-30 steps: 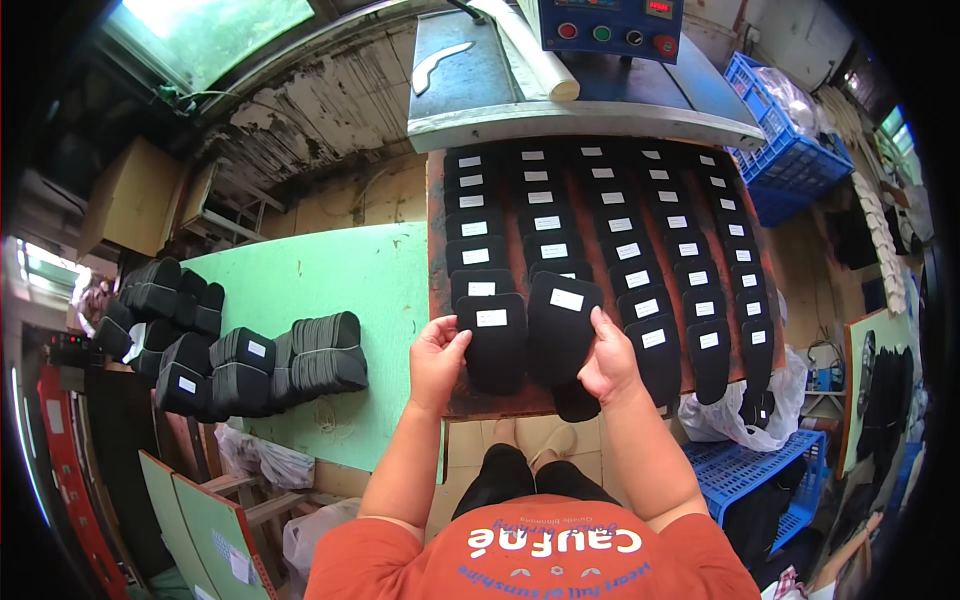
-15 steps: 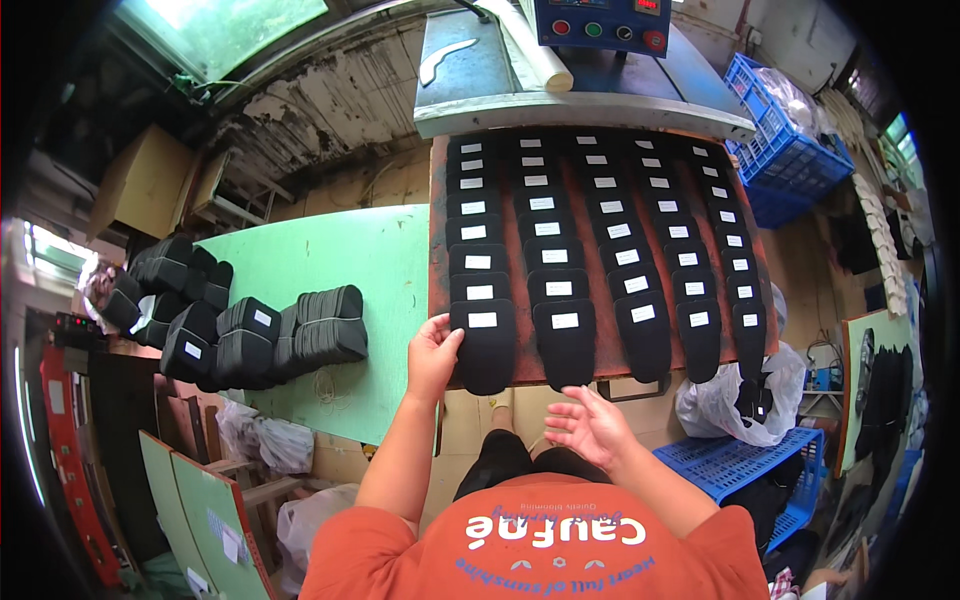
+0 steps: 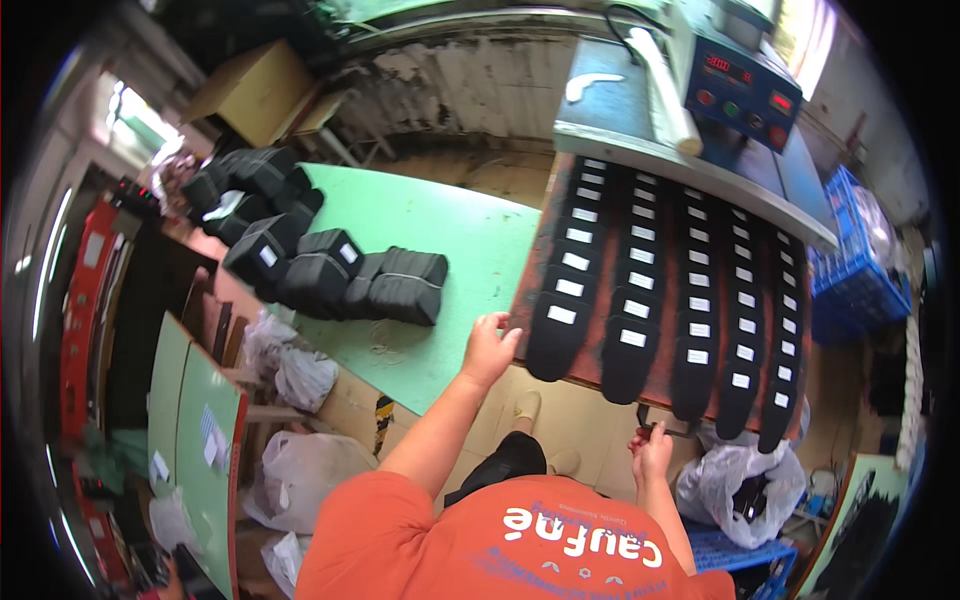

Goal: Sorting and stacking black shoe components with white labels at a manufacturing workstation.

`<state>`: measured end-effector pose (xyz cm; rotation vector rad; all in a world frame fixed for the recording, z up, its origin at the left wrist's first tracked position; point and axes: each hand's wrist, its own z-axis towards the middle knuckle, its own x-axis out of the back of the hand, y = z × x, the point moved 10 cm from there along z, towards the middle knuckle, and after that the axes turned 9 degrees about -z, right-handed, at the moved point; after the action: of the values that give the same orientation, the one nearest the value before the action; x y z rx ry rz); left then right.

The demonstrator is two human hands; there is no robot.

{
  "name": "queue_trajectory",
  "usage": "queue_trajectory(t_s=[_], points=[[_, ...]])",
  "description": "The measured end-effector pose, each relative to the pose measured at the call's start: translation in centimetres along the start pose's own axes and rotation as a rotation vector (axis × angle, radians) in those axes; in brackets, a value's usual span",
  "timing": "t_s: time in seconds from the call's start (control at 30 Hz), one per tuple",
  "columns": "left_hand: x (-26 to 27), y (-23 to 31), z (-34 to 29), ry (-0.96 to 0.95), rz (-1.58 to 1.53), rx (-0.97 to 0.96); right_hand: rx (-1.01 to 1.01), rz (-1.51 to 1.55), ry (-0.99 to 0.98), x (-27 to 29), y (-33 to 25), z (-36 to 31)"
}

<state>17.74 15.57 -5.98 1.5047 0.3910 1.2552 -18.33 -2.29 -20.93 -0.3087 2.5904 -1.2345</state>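
Observation:
Rows of overlapping black pads (image 3: 561, 336) with white labels lie on a reddish-brown board (image 3: 590, 365) that reaches under the press. My left hand (image 3: 490, 348) is at the board's left front corner, its fingers and thumb closed on the edge beside the nearest pad. Below the board's front edge sticks out a dark handle (image 3: 683, 431). My right hand (image 3: 650, 452) is there with its fingers closed around the handle's left end; part of the grip is hidden.
Left of the board, a green table (image 3: 470, 240) bears tied stacks of black pads (image 3: 408, 287). The press's control box (image 3: 740, 90) and a white roll (image 3: 665, 95) sit above the board. A blue crate (image 3: 850, 265) stands right; a plastic bag (image 3: 745, 490) hangs below.
My right hand, open in front of the board before, has moved to the handle and closed. My left hand remains at the board's corner. The view has turned, so everything sits differently in it.

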Motion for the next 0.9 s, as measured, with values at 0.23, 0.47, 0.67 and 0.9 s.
queue_trajectory(t_s=[0.23,0.47,0.67,0.9], points=[[6.2,-0.5,-0.7,0.17,0.029,0.067,-0.011,0.158,0.097,-3.0,-7.2,9.2],[25.8,-1.4,3.4,0.674,0.342,0.031,-0.035,0.353,0.045,-10.4,-13.2,19.9],[41.6,-2.7,6.3,1.076,0.584,0.169,-0.056,0.286,0.093,-11.8,-16.9,27.9],[45.1,-6.8,8.5,1.052,0.552,0.23,-0.01,0.247,0.17,-12.5,-19.6,32.7]])
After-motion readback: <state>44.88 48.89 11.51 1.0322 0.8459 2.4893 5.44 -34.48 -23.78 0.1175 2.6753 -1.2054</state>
